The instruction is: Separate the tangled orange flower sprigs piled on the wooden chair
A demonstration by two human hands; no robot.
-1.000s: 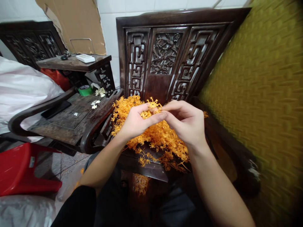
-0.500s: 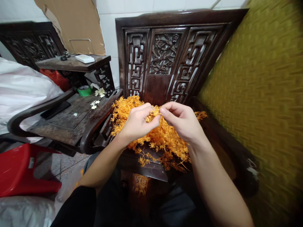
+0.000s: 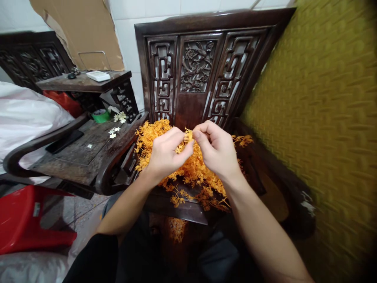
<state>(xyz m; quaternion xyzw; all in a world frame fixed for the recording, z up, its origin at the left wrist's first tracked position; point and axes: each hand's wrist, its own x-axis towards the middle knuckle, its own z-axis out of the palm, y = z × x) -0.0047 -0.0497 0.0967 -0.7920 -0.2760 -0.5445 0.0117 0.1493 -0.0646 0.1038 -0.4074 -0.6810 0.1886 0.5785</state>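
Observation:
Between my two hands is a small orange plastic flower piece (image 3: pixel 189 135). My left hand (image 3: pixel 168 151) is closed around it, thumb and forefinger toward the middle. From the other side, the thumb and forefinger of my right hand (image 3: pixel 215 147) pinch at the same piece. Below and behind both hands lies a large heap of orange plastic flower sprigs (image 3: pixel 153 135) on a dark wooden chair seat (image 3: pixel 179 210). A few loose sprigs (image 3: pixel 180 195) hang near the seat's front edge. My fingers hide part of the held piece.
A carved chair back (image 3: pixel 191 104) rises behind the heap. At left, another wooden chair (image 3: pixel 73 157) bears a dark phone (image 3: pixel 64 142), green tape (image 3: pixel 101 115) and white flower pieces (image 3: pixel 112 133). A red stool (image 3: pixel 26 220) stands lower left. A yellow-green padded surface (image 3: pixel 318 118) slants along the right.
The view has shifted slightly, so the surroundings sit a little further left. My right hand has turned a little and its fingers are more curled at the orange piece.

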